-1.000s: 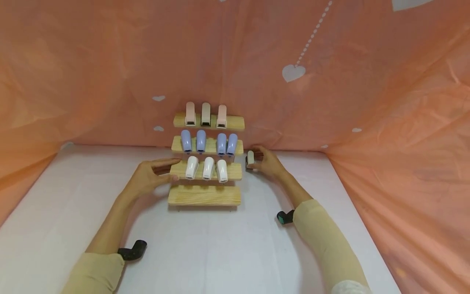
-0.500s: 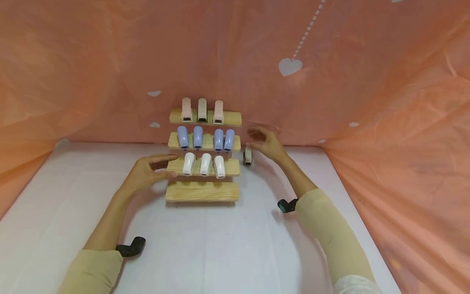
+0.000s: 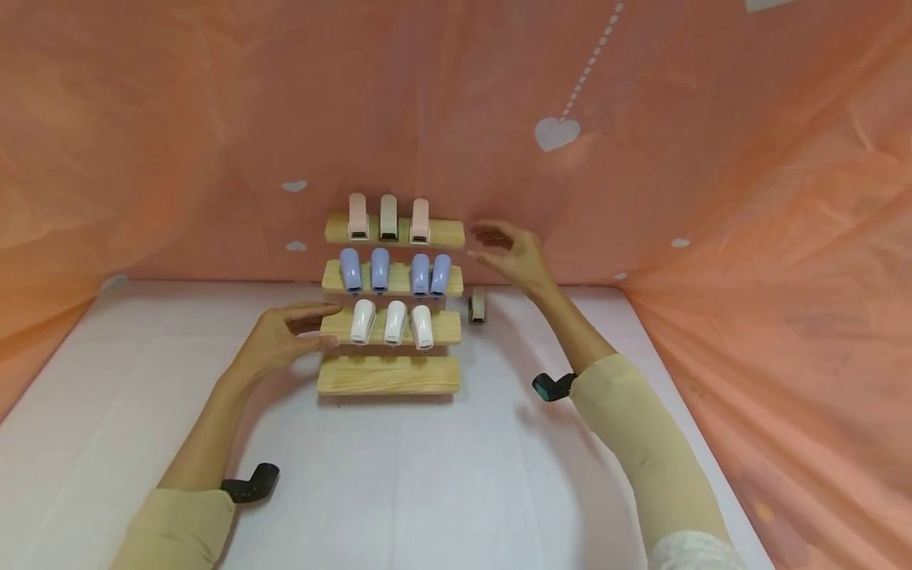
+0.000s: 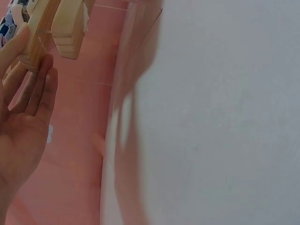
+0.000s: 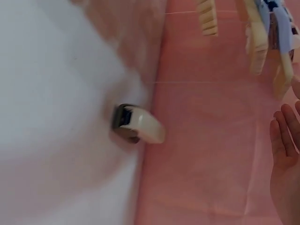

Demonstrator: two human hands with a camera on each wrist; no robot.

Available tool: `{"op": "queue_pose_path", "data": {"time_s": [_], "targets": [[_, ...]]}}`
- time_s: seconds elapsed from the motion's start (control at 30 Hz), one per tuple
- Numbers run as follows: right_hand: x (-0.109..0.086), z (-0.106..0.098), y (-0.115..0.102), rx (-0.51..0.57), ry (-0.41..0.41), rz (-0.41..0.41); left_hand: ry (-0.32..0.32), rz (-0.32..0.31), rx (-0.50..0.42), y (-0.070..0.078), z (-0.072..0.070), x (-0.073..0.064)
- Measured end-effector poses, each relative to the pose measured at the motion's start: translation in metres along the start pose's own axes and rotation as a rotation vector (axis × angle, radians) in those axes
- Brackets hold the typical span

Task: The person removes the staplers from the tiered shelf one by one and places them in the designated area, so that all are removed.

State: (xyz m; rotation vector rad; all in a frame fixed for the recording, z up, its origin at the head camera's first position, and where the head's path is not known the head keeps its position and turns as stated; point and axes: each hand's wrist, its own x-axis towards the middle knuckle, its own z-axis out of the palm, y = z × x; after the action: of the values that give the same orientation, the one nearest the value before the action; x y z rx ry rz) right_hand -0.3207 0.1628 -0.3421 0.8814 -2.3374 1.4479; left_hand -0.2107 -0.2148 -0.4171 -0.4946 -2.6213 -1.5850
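A stepped wooden display rack (image 3: 388, 376) stands on the white surface, with mini staplers on its upper three tiers. The top tier has two pink ones, such as a pink stapler (image 3: 358, 215), and a beige stapler (image 3: 388, 216) between them. Below sit several lavender staplers (image 3: 380, 269), then three white staplers (image 3: 395, 323). My left hand (image 3: 281, 340) holds the left end of the second-lowest plank between thumb and fingers. My right hand (image 3: 520, 257), fingers relaxed, hovers just right of the top tiers, holding nothing. Below it, another beige stapler (image 5: 145, 125) rests on the surface beside the rack.
An orange cloth (image 3: 641, 158) with white hearts hangs close behind the rack and along both sides. The white table surface (image 3: 399, 475) extends in front. Black wrist mounts, such as the left mount (image 3: 252, 483), stick out from both forearms.
My right hand has let go of the beige stapler beside the rack and risen toward the top tier. The left hand stays at the rack's side. The head view has shifted slightly.
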Motion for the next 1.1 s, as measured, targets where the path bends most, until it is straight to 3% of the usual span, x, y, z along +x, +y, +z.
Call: {"op": "queue_pose_path", "data": {"time_s": [0.17,0.27,0.4,0.47,0.57,0.8,0.9,1.1], "targets": [[0.009,0.001,-0.008,0.009,0.012,-0.086,-0.011,0.012,-0.023,0.000,0.001,0.000],[0.013,0.003,-0.030,0.019,-0.001,-0.108,-0.013,0.005,-0.014,0.001,0.001,0.001],[0.016,0.006,-0.063,0.011,-0.045,-0.083,-0.012,0.008,0.012,0.002,0.000,0.001],[0.019,0.008,-0.067,0.003,-0.071,-0.067,-0.007,0.010,0.020,0.002,0.000,0.000],[0.025,0.013,-0.065,0.019,-0.109,-0.044,-0.005,0.016,0.024,0.002,0.000,0.000],[0.042,0.030,-0.039,0.100,-0.185,0.007,-0.016,-0.006,0.047,0.002,0.003,-0.002],[0.046,0.035,-0.038,0.054,-0.194,0.013,-0.011,-0.007,0.049,0.001,0.002,-0.003],[0.053,0.041,-0.046,-0.197,-0.189,0.023,-0.002,-0.007,0.051,0.002,0.000,-0.004]]}}
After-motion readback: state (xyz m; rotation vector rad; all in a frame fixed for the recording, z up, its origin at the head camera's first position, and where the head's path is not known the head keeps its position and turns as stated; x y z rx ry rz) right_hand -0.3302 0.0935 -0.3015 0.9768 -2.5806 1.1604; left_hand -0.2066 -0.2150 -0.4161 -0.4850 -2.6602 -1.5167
